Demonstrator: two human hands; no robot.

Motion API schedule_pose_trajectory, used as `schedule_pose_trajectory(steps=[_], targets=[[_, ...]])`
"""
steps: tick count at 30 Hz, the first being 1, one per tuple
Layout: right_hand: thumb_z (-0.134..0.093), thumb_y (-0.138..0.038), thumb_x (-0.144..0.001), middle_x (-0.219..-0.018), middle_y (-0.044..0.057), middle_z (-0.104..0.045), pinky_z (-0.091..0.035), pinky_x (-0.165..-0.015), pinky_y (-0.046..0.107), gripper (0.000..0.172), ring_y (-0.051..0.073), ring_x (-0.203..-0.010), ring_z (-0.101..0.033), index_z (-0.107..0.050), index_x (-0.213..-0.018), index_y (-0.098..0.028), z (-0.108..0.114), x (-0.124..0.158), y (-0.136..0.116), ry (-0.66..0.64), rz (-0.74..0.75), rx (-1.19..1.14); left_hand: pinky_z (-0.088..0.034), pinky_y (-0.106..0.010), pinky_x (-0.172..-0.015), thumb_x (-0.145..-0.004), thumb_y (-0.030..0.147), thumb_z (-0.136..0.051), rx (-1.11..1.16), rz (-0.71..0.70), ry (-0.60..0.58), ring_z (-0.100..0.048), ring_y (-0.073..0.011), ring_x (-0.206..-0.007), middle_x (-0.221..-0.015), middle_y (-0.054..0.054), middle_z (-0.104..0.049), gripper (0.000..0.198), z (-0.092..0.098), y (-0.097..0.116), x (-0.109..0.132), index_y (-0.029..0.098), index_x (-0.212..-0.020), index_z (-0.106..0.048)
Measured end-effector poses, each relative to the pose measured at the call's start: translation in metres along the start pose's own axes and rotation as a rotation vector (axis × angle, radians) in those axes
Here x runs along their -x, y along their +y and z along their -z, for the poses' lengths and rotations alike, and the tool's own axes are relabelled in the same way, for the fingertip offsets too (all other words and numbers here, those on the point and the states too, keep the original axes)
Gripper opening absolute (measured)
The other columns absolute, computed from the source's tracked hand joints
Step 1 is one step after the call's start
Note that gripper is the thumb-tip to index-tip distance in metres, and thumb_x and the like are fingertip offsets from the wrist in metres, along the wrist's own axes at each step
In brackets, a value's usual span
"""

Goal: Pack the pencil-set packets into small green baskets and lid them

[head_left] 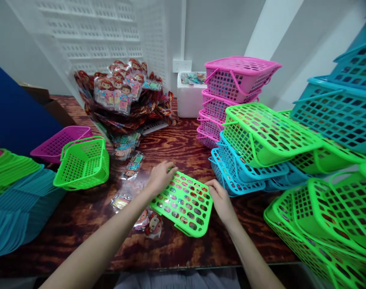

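Observation:
In front of me is a green basket with a slotted green lid (185, 200), and colourful contents show through the slots. My left hand (162, 176) grips the lid's far left edge, fingers curled over it. At the right edge, my right hand (220, 196) pinches the rim between thumb and fingers. How far the lid is seated on the basket I cannot tell. Near my left forearm lie small clear packets with doll-face figures (154, 224) and a packet with yellow strips (121, 202).
A white crate (95, 36) tips out a heap of doll-face packets (119, 88). Pink baskets (239, 80), blue baskets (231, 172) and green baskets (321, 224) are stacked at right. Left stand an open green basket (85, 164), a magenta basket (59, 144) and stacked lids (17, 200).

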State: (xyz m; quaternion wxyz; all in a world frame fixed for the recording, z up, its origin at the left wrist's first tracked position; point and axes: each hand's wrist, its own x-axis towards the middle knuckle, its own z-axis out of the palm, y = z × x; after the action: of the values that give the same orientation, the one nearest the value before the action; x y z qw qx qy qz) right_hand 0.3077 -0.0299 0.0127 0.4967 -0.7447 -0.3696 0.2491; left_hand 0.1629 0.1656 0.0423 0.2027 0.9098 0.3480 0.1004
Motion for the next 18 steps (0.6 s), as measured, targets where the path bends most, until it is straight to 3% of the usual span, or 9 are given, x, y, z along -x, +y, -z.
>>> schedule_pose_trajectory(steps=[3, 7, 11, 14, 18], targets=[[-0.038, -0.017, -0.087, -0.083, 0.004, -0.065, -0.037, -0.073, 0.031, 0.019, 0.022, -0.082, -0.059, -0.056, -0.083, -0.023, 0.0, -0.01, -0.019, -0.059, 0.082, 0.409, -0.037, -0.037, -0.098, -0.097, 0.019, -0.047, -0.048, -0.177, 0.001, -0.053, -0.0241, -0.115, -0.12, -0.007, -0.062, 0.026, 0.002, 0.012, 0.012, 0.025, -0.111, -0.068], [-0.039, -0.023, -0.096, -0.09, 0.008, -0.069, -0.033, -0.071, 0.031, 0.021, 0.023, -0.084, -0.061, -0.055, -0.083, -0.023, -0.01, -0.024, -0.039, -0.088, 0.175, 0.708, -0.037, -0.034, -0.091, -0.099, 0.031, -0.052, -0.079, -0.349, -0.108, -0.06, -0.0205, -0.098, -0.099, -0.003, -0.069, 0.019, 0.0, 0.02, 0.009, 0.025, -0.101, -0.071], [-0.047, -0.035, -0.095, -0.07, 0.0, -0.062, -0.029, -0.061, 0.028, 0.026, 0.018, -0.066, -0.055, -0.05, -0.072, -0.024, -0.014, -0.039, -0.031, -0.161, 0.082, 0.564, -0.037, -0.035, -0.081, -0.101, 0.041, -0.049, -0.109, -0.288, -0.129, -0.062, -0.0217, -0.086, -0.085, -0.003, -0.07, 0.035, -0.006, 0.025, -0.003, 0.021, -0.08, -0.07], [-0.048, -0.042, -0.095, -0.063, -0.004, -0.054, -0.031, -0.059, 0.026, 0.034, 0.015, -0.062, -0.05, -0.047, -0.066, -0.024, -0.014, -0.041, -0.017, -0.173, 0.104, 0.405, -0.035, -0.036, -0.083, -0.101, 0.04, -0.048, -0.122, -0.219, -0.108, -0.062, -0.0228, -0.089, -0.088, -0.004, -0.072, 0.035, -0.01, 0.03, -0.002, 0.021, -0.081, -0.069], [-0.052, -0.046, -0.092, -0.058, -0.004, -0.05, -0.036, -0.063, 0.028, 0.037, 0.015, -0.059, -0.046, -0.048, -0.063, -0.023, -0.014, -0.034, -0.011, 0.094, 0.199, 0.158, -0.034, -0.037, -0.087, -0.101, 0.042, -0.047, -0.132, -0.132, -0.055, -0.062, -0.0244, -0.097, -0.095, -0.006, -0.073, 0.035, -0.011, 0.037, 0.006, 0.021, -0.085, -0.07]])
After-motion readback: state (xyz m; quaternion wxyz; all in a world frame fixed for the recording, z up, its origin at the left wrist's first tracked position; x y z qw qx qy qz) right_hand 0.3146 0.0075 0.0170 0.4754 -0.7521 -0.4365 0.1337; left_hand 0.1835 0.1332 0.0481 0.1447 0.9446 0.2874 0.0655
